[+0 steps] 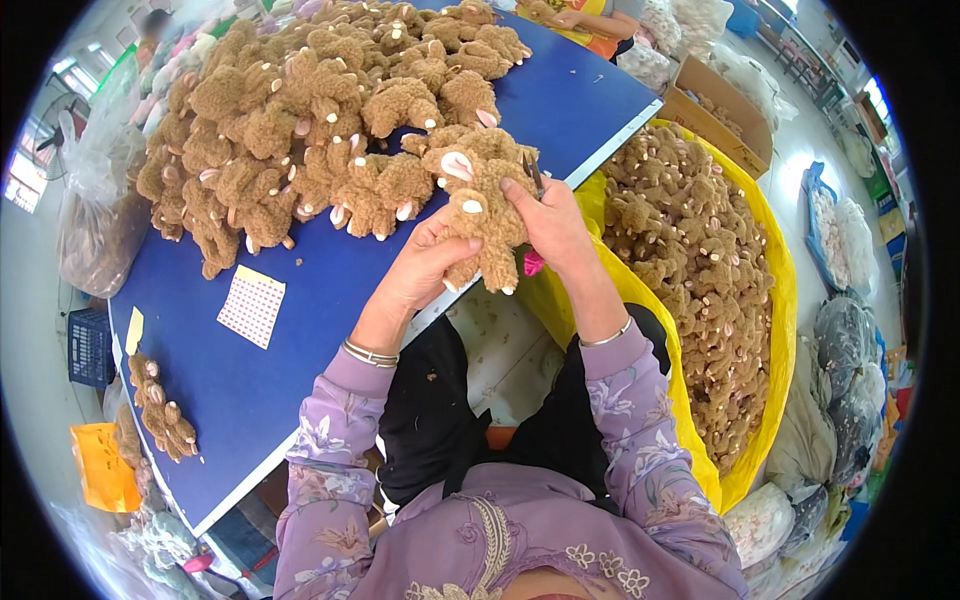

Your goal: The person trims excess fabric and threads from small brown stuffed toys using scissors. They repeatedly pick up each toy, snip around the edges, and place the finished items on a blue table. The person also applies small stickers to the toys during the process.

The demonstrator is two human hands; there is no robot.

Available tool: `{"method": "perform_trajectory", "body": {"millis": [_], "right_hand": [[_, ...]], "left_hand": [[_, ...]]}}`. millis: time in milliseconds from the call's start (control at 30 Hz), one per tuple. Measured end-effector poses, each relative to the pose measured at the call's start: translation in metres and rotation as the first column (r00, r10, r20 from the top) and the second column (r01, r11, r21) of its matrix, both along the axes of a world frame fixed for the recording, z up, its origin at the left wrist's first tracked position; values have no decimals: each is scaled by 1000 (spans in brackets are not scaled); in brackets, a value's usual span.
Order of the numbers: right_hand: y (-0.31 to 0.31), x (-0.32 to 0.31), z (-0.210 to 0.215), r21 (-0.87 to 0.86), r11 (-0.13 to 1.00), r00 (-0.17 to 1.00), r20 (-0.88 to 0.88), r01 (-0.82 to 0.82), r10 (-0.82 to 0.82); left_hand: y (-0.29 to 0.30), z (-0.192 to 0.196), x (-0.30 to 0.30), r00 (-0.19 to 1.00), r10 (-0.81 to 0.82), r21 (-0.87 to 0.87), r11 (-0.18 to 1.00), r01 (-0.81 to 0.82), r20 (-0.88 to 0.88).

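Note:
A brown curly plush toy (478,185) with pink-lined ears and white patches is held up between my hands at the table's edge. My left hand (425,262) is closed on its lower part, thumb across a leg. My right hand (548,222) grips its right side, the thumb pressing into the fur. The dark tips of what look like small thread snips (533,172) stick up from the right hand; their handles are hidden. A bright pink piece (533,263) shows below that hand.
A big heap of similar plush toys (270,110) covers the far part of the blue table (330,290). A sticker sheet (252,305) and a few plush toys (160,410) lie at left. A yellow sack (785,330) full of toys stands at right. Another person (590,20) works across the table.

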State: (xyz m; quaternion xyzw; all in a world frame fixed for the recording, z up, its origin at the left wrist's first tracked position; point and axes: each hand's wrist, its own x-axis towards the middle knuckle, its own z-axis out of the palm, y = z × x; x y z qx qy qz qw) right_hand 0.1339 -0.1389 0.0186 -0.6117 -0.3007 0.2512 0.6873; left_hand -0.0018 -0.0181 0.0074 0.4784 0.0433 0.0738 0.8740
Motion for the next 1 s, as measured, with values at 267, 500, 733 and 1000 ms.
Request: {"method": "perform_trajectory", "body": {"millis": [267,500,733,1000], "right_hand": [[0,0,-6,2,999,998,51,-32,32],[-14,-2,1,334,912,893,-295,-238,341],[-17,0,-1,391,881,838,-359,-265,411],[5,0,-6,248,946,905,-318,-208,282]], "left_hand": [[2,0,2,998,61,-86,994,-62,-15],[0,-2,5,972,231,157,962,-222,-36],[-2,-4,4,989,151,137,979,-151,10],[-5,7,-1,989,140,-76,988,-135,51]]}}
